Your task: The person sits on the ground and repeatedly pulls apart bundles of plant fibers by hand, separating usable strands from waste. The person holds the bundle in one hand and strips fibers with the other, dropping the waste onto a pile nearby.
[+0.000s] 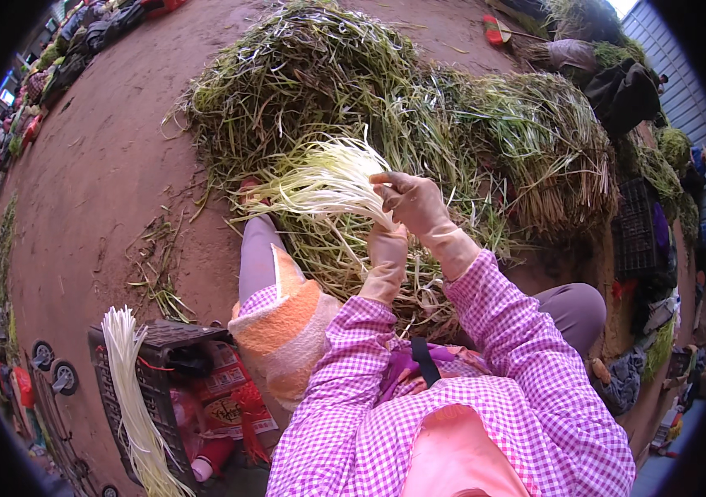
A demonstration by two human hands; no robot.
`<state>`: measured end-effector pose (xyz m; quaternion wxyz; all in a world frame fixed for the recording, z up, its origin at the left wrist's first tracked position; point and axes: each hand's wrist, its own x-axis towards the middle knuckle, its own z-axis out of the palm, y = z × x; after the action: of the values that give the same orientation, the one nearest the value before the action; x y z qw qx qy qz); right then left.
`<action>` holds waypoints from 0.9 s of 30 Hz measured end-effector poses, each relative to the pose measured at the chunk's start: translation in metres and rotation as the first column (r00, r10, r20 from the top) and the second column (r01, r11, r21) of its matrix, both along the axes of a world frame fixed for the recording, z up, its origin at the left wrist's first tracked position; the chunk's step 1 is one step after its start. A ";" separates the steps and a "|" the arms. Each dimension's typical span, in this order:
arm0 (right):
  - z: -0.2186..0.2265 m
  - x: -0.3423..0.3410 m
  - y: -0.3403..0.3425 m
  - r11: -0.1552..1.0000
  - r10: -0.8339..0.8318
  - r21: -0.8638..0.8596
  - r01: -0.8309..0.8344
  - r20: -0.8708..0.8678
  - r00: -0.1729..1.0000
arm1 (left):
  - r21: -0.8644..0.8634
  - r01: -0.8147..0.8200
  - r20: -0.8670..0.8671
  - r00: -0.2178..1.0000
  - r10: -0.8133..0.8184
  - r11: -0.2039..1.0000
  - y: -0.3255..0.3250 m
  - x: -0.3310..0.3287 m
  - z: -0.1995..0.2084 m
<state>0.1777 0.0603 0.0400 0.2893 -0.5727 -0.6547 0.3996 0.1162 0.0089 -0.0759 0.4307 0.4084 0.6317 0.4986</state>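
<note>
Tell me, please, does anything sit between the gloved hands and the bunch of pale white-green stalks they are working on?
Nothing visible does. Both the left hand and the right hand, in tan rubber gloves, already grip the bunch of pale white-green stalks directly, above the big heap of green stalks.

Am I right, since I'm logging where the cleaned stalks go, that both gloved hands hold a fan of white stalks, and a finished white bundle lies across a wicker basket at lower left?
Not quite. The head view shows the finished white bundle lying across a black plastic crate, not a wicker basket. The left hand and right hand do hold the fan of white stalks.
</note>
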 end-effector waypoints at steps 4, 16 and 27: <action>0.005 -0.015 0.014 0.997 0.011 0.061 -0.051 0.534 0.845 | 0.058 -0.027 -0.026 0.999 0.028 0.998 -0.002 0.001 -0.008; -0.033 0.072 -0.002 0.940 -0.342 -0.189 0.285 -0.475 0.811 | -0.218 0.311 0.779 0.627 -0.027 0.925 0.005 -0.030 0.054; -0.148 0.079 0.014 0.833 -0.475 -0.356 0.423 -0.067 0.878 | 0.374 -0.013 0.748 0.596 -0.293 0.927 0.024 -0.146 0.168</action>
<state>0.2568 0.0746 -0.1079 0.3241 -0.7185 -0.4009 0.4670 -0.0303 0.0332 0.0922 0.6261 0.2623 0.2441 0.6926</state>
